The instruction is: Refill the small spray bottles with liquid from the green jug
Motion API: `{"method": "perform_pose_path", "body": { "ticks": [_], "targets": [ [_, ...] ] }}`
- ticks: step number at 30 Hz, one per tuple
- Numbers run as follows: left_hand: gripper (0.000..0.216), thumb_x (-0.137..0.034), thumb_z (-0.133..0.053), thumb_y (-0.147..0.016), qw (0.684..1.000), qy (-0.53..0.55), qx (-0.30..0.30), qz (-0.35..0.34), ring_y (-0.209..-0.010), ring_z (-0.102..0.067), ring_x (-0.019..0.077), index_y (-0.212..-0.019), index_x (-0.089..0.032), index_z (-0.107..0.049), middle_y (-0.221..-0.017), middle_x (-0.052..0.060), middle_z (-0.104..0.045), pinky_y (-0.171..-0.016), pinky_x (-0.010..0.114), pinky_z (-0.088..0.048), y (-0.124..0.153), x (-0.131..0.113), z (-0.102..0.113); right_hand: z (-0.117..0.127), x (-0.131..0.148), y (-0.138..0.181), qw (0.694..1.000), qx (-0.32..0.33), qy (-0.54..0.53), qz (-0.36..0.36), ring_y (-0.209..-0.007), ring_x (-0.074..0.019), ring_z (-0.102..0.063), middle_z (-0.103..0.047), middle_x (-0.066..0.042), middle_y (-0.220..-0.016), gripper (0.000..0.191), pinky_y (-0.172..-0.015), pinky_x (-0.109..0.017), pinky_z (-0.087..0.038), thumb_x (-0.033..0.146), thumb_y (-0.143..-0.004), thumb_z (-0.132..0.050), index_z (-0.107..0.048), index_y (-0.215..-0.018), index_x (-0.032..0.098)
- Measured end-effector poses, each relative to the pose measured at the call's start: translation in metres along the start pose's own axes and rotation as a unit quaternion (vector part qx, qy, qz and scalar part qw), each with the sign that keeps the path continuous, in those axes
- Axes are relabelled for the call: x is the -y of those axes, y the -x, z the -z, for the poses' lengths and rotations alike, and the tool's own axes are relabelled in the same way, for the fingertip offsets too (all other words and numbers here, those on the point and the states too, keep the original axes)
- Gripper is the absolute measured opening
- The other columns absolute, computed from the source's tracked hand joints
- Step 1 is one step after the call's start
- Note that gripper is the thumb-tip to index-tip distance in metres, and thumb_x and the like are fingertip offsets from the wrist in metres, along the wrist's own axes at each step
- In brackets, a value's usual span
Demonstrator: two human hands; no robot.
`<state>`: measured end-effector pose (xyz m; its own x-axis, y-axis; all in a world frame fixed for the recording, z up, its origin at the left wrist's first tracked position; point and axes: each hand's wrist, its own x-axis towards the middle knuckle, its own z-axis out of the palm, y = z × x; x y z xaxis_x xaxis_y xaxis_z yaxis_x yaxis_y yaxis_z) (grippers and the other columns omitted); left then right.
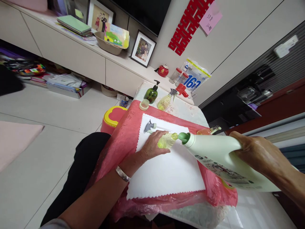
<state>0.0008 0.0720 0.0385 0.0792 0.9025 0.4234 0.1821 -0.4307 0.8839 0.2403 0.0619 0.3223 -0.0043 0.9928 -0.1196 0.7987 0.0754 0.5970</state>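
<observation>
Two containers face mouth to mouth over the white mat (166, 175): a small, see-through, yellowish bottle (164, 142), clasped in the left hand (152, 146), and a large, pale-green jug (214, 144) with darker green spout (183, 137) and printed label (222, 170), gripped by the right hand (256, 156).

9 o'clock, pale tiled floor (62, 119); 10 o'clock, low pale cabinet (78, 60); 12 o'clock, black screen (145, 11); 2 o'clock, white wall panel (235, 35)
</observation>
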Motion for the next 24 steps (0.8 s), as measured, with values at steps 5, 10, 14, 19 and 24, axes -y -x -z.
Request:
{"method": "perform_pose_path", "body": {
  "ticks": [5, 10, 14, 19, 24],
  "targets": [
    [0.079, -0.032, -0.091, -0.063, 1.0, 0.001, 0.0, 0.001, -0.124, -0.059, 0.0316, -0.133, -0.024, -0.055, -0.131, 0.011, -0.063, -0.109, 0.049, -0.046, 0.0, 0.001, 0.0, 0.0045, 0.0016, 0.0009, 0.999, 0.037, -0.002, -0.013, -0.078, -0.0257, -0.065, -0.065, 0.0, -0.079, 0.02, -0.06, -0.031, -0.038, 0.022, -0.082, -0.049, -0.055, -0.098, 0.033],
    [0.08, -0.034, -0.09, -0.063, 1.0, -0.003, 0.0, -0.002, -0.125, -0.059, 0.032, -0.134, -0.026, -0.055, -0.131, 0.01, -0.064, -0.109, 0.049, -0.046, 0.0003, 0.0017, 0.0002, 0.0078, 0.0039, 0.0031, 0.999, 0.05, 0.0, -0.022, -0.081, -0.0254, -0.064, -0.065, -0.001, -0.082, 0.019, -0.063, -0.032, -0.039, 0.023, -0.085, -0.047, -0.053, -0.099, 0.034],
    [0.08, -0.034, -0.09, -0.063, 1.0, -0.006, -0.003, -0.005, -0.123, -0.06, 0.0316, -0.134, -0.026, -0.055, -0.131, 0.009, -0.064, -0.108, 0.049, -0.047, 0.0004, 0.0024, -0.0002, 0.0081, 0.0049, 0.0028, 0.998, 0.054, 0.007, -0.024, -0.081, -0.0256, -0.064, -0.064, -0.001, -0.083, 0.019, -0.063, -0.032, -0.039, 0.023, -0.085, -0.048, -0.053, -0.099, 0.033],
    [0.08, -0.034, -0.09, -0.063, 1.0, -0.007, -0.002, -0.004, -0.123, -0.059, 0.0312, -0.134, -0.025, -0.054, -0.131, 0.01, -0.064, -0.108, 0.048, -0.047, 0.0003, 0.0024, -0.0007, 0.0076, 0.0042, 0.0017, 0.999, 0.05, 0.012, -0.018, -0.08, -0.0253, -0.064, -0.064, -0.001, -0.081, 0.021, -0.062, -0.032, -0.038, 0.022, -0.083, -0.049, -0.052, -0.101, 0.033],
    [0.079, -0.037, -0.09, -0.064, 1.0, -0.013, 0.0, -0.003, -0.123, -0.06, 0.0314, -0.134, -0.026, -0.054, -0.131, 0.01, -0.063, -0.108, 0.049, -0.047, 0.0005, 0.0025, 0.0, 0.0078, 0.0044, 0.0023, 0.999, 0.05, 0.005, -0.019, -0.081, -0.0253, -0.064, -0.064, -0.002, -0.081, 0.022, -0.062, -0.031, -0.037, 0.022, -0.084, -0.047, -0.053, -0.1, 0.034]
  ]
}}
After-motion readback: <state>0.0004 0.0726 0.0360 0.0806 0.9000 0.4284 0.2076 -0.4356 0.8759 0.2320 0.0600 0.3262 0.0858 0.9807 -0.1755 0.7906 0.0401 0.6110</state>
